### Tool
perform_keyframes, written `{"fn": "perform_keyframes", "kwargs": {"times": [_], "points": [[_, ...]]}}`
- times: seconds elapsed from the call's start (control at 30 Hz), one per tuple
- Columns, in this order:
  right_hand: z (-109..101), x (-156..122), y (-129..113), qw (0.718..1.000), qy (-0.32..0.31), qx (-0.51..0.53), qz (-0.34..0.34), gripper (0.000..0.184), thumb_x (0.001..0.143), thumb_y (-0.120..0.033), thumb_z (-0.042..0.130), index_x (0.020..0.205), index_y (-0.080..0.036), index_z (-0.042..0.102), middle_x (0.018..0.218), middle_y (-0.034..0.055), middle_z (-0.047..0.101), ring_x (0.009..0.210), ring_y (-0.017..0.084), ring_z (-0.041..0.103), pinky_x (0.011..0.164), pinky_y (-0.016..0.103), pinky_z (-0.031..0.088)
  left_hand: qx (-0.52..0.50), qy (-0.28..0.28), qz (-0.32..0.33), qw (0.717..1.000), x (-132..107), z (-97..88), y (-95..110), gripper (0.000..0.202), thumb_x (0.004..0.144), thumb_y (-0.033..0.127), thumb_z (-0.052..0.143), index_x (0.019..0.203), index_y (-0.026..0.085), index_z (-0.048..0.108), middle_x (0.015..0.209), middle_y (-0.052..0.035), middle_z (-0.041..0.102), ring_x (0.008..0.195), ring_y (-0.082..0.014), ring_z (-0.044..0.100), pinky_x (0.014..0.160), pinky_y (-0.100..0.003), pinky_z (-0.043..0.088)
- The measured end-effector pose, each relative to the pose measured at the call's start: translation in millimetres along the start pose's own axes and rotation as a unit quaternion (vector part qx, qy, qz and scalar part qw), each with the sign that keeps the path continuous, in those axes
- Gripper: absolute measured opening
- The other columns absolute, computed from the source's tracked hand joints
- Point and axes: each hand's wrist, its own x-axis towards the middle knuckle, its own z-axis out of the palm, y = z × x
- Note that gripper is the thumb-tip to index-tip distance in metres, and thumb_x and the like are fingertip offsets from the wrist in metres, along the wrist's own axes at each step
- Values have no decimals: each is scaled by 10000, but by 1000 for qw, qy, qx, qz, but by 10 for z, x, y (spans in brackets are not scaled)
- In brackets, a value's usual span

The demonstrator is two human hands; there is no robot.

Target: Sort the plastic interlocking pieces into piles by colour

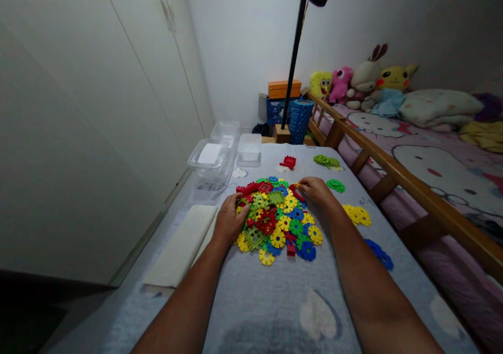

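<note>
A heap of plastic interlocking building pieces (267, 220) in red, yellow, green and blue lies mid-table; many are notched discs, others square lattices. My left hand (230, 217) rests against the heap's left side, fingers spread over the pieces, with nothing visibly gripped. At the far right edge of the heap, my right hand (316, 190) has thumb and fingers pinched on a small yellow piece (297, 185). Close beneath that lies a red piece (296, 193). Sorted groups sit to the right: light green pieces (326, 160), green discs (336, 185), yellow discs (357, 215) and blue discs (379, 254).
Red pieces (288, 162) lie at the far end of the cloth-covered table (275, 307). Clear plastic containers (208, 157) stand at the back left, near a folded pale cloth (183, 244). A wooden bed rail (377, 149) runs along the right; a black pole (294, 55) rises behind.
</note>
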Motion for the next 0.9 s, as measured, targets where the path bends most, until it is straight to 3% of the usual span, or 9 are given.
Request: {"fn": "perform_keyframes", "kwargs": {"times": [0.23,0.37,0.47,0.67,0.9], "points": [[-141,-19,74,1000,11,-14,16,281,833,-146,547,955,-148,801,1006,110,782,920,214,682,817,264,465,0,-5,-1,1000,-1,-9,12,352,874,364,574,1174,183,601,1177,-116,664,1110,-259,624,1020,-437,490],[-339,-62,121,999,37,14,30,317,825,-156,539,1039,-140,772,925,84,766,788,178,648,751,262,456,-1,-6,-6,1000,-1,-10,18,334,873,360,579,1166,201,607,1176,-102,665,1112,-255,629,1024,-430,491],[-517,-134,199,997,65,37,29,270,816,-181,546,972,-138,761,879,66,751,753,168,625,712,260,444,-2,-4,-9,1000,1,-7,14,339,871,368,588,1168,206,608,1187,-100,666,1120,-254,631,1028,-428,491],[-724,-434,523,994,89,-22,54,138,795,-169,582,790,-176,720,798,35,732,745,163,621,668,246,419,7,-5,-6,1000,6,7,-16,363,876,383,578,1185,195,607,1193,-108,664,1127,-259,626,1023,-428,492],[-675,-902,888,979,151,-106,91,197,801,-154,560,819,-171,756,883,82,734,833,200,648,774,286,456,11,-16,0,1000,22,1,-35,376,877,395,566,1192,190,600,1216,-116,660,1160,-266,616,1053,-444,476]]}}
